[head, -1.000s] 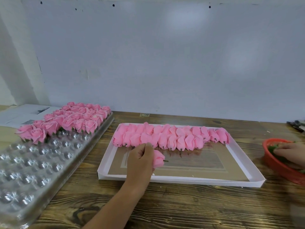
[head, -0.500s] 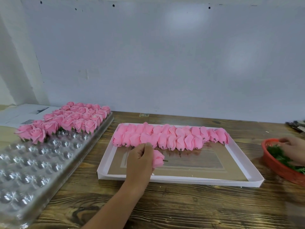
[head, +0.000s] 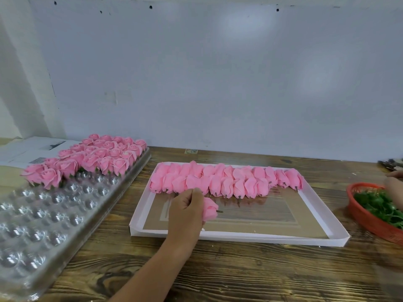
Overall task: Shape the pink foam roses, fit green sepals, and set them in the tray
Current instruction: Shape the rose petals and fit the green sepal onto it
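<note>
My left hand (head: 187, 211) grips a pink foam rose bud (head: 210, 209) over the white shallow box (head: 239, 236), its short stem pointing right. Two rows of unshaped pink buds (head: 226, 180) lie along the box's far side. At the right edge of the view, my right hand (head: 394, 189) reaches over the red basket (head: 368, 223) of green sepals (head: 377, 203); only part of it shows and its fingers are cut off. Finished roses (head: 91, 158) with green sepals fill the far end of the clear plastic tray (head: 43, 214) on the left.
Papers (head: 28, 149) lie behind the clear tray at the far left. Some dark tools (head: 390, 163) sit at the right edge near the wall. A grey wall closes off the back of the wooden table (head: 239, 275).
My right hand has drawn up and rightwards out of the red basket, now mostly beyond the frame edge. The left hand with its bud has stayed put.
</note>
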Demonstrator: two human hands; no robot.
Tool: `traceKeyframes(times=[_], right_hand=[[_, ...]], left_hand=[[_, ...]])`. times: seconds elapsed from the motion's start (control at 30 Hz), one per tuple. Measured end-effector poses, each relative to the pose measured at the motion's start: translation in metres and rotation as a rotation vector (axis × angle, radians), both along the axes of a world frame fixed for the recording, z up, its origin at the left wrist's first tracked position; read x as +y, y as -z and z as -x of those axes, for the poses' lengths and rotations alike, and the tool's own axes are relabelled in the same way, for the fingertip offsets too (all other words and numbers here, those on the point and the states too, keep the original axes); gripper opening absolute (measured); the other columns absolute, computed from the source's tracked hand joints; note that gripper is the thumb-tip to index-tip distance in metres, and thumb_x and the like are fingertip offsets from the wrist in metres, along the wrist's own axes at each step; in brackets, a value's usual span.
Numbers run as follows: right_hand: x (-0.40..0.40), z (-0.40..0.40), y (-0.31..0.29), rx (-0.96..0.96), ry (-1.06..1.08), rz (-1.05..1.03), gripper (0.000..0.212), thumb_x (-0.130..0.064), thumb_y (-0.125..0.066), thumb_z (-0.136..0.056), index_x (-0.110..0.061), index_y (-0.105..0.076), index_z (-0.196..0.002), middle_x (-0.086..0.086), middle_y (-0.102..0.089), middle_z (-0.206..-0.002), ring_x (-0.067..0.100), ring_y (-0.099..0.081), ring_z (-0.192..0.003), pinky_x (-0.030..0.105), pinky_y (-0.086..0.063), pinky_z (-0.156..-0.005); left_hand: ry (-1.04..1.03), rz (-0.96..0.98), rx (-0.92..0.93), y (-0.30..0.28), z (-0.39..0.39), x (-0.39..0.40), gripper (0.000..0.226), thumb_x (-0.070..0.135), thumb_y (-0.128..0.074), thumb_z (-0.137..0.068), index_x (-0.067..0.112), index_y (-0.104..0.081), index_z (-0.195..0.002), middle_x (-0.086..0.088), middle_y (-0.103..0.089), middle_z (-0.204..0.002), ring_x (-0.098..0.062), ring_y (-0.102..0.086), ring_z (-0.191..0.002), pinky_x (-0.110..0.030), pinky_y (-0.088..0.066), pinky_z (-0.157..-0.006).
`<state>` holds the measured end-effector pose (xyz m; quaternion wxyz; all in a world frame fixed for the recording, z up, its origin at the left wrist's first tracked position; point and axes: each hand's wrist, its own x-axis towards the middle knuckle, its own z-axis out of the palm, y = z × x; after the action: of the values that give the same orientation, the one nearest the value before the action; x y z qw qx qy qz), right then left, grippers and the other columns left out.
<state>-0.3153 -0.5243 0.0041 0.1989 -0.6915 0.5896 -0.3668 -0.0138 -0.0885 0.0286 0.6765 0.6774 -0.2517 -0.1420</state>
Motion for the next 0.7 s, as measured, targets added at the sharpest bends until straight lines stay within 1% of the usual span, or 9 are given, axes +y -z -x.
traceKeyframes(times=[0.1, 0.17, 0.2, 0.27, 0.3, 0.33, 0.47, 0.6, 0.7], right_hand=[[0.037, -0.017, -0.020, -0.081, -0.031, -0.049, 0.016, -0.016, -0.037, -0.091, -0.016, -0.048, -0.102, 0.023, -0.057, -0.092, 0.039, -0.059, -0.083, 0.070, -0.048, -0.084], [0.068, -0.031, -0.043, -0.185, -0.063, -0.076, 0.014, -0.009, -0.037, -0.090, -0.013, -0.048, -0.098, 0.017, -0.052, -0.089, 0.049, -0.058, -0.095, 0.070, -0.044, -0.090], [0.089, -0.038, -0.055, -0.240, -0.079, -0.074, 0.017, -0.012, -0.039, -0.086, -0.015, -0.050, -0.098, 0.012, -0.050, -0.085, 0.047, -0.059, -0.094, 0.068, -0.046, -0.089], [0.139, -0.054, -0.075, -0.370, -0.131, -0.092, 0.029, -0.020, -0.040, -0.073, -0.026, -0.054, -0.098, 0.003, -0.051, -0.078, 0.032, -0.057, -0.072, 0.052, -0.053, -0.068], [0.163, -0.066, -0.082, -0.464, -0.180, -0.120, 0.031, -0.019, -0.039, -0.069, -0.031, -0.055, -0.094, 0.003, -0.050, -0.077, 0.024, -0.052, -0.065, 0.041, -0.049, -0.057], [0.183, -0.080, -0.087, -0.561, -0.248, -0.146, 0.030, -0.016, -0.039, -0.069, -0.032, -0.053, -0.090, 0.004, -0.049, -0.079, 0.020, -0.048, -0.063, 0.034, -0.043, -0.054], [0.252, -0.137, -0.085, -0.776, -0.511, -0.315, 0.039, 0.011, -0.030, -0.076, -0.018, -0.051, -0.091, 0.004, -0.048, -0.073, 0.017, -0.045, -0.060, 0.032, -0.034, -0.055], [0.323, -0.186, -0.064, -0.733, -0.690, -0.409, 0.047, -0.004, -0.038, -0.055, -0.021, -0.054, -0.095, -0.010, -0.051, -0.057, 0.010, -0.046, -0.054, 0.031, -0.034, -0.056], [0.358, -0.207, -0.046, -0.648, -0.773, -0.358, 0.045, -0.012, -0.042, -0.061, -0.036, -0.055, -0.097, -0.011, -0.052, -0.070, 0.010, -0.049, -0.068, 0.036, -0.042, -0.065]], left_hand=[[-0.004, 0.002, -0.003, 0.000, 0.000, 0.000, 0.044, 0.022, -0.044, -0.102, -0.008, -0.043, -0.070, -0.010, -0.039, -0.062, -0.018, -0.037, -0.055, -0.018, -0.032, -0.043], [-0.007, 0.007, 0.000, 0.000, 0.000, 0.000, 0.044, 0.022, -0.045, -0.102, -0.010, -0.044, -0.073, -0.010, -0.039, -0.063, -0.018, -0.037, -0.056, -0.019, -0.031, -0.042], [-0.005, 0.010, 0.004, 0.000, 0.000, 0.000, 0.044, 0.022, -0.045, -0.102, -0.011, -0.044, -0.073, -0.011, -0.039, -0.063, -0.019, -0.037, -0.057, -0.020, -0.031, -0.042], [-0.004, 0.012, 0.014, 0.001, 0.000, -0.001, 0.044, 0.023, -0.045, -0.102, -0.011, -0.044, -0.074, -0.010, -0.040, -0.064, -0.019, -0.036, -0.058, -0.020, -0.031, -0.043], [-0.006, 0.010, 0.016, 0.001, -0.001, -0.001, 0.044, 0.023, -0.045, -0.102, -0.011, -0.045, -0.075, -0.010, -0.040, -0.064, -0.019, -0.037, -0.058, -0.020, -0.031, -0.043], [-0.009, 0.009, 0.017, 0.001, -0.001, -0.001, 0.044, 0.024, -0.045, -0.102, -0.011, -0.046, -0.076, -0.009, -0.041, -0.065, -0.019, -0.038, -0.058, -0.020, -0.032, -0.043], [-0.012, 0.024, 0.041, 0.002, -0.002, -0.002, 0.043, 0.025, -0.045, -0.102, -0.011, -0.047, -0.077, -0.009, -0.042, -0.064, -0.017, -0.039, -0.056, -0.020, -0.032, -0.042], [-0.010, 0.041, 0.083, 0.003, -0.002, -0.001, 0.040, 0.022, -0.046, -0.100, -0.008, -0.045, -0.075, -0.009, -0.045, -0.065, -0.016, -0.039, -0.055, -0.020, -0.032, -0.042], [-0.016, 0.042, 0.105, 0.002, -0.003, 0.000, 0.039, 0.022, -0.045, -0.099, -0.004, -0.047, -0.070, -0.008, -0.047, -0.063, -0.014, -0.040, -0.051, -0.020, -0.032, -0.041]])
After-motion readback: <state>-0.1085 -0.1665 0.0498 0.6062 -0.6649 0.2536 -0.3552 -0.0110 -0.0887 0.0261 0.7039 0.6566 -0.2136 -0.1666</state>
